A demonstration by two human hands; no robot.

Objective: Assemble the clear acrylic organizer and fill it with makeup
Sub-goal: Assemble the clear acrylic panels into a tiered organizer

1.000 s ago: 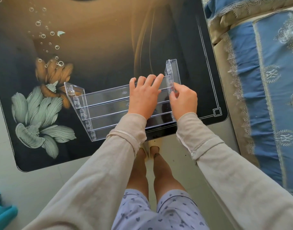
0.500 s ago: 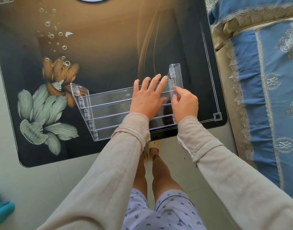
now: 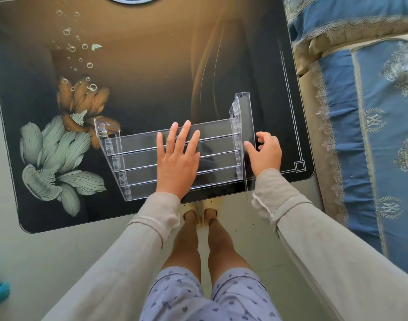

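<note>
My left hand (image 3: 177,158) lies flat, palm down, fingers straight and fanned apart, pressing on the long slats of the clear acrylic organizer (image 3: 138,158). My right hand (image 3: 265,151) sits just outside the organizer's right side panel (image 3: 243,107), fingers loosely curled around nothing, thumb tip at the panel's outer face; whether it actually touches I cannot tell. The organizer is glassy and see-through, with four narrow strips stepped like stairs between two flat end panels. The right panel stands upright and rectangular, and the left side panel (image 3: 103,133) slants, with small moulded clips down its inner edge. It rests on the glossy dark tabletop (image 3: 152,66), close to the front edge, its nearest corner reaching slightly past that edge. Left of the organizer are printed flowers (image 3: 59,158), one orange, the others pale green with fine veined petals. Right of the organizer, beyond the tabletop, lies a bed (image 3: 372,135) covered in blue and beige brocade with lace trim. Half a second ago my right hand pinched the right panel; now it has let go, and my left hand has slid away from that panel toward the middle, fingers wider.
</note>
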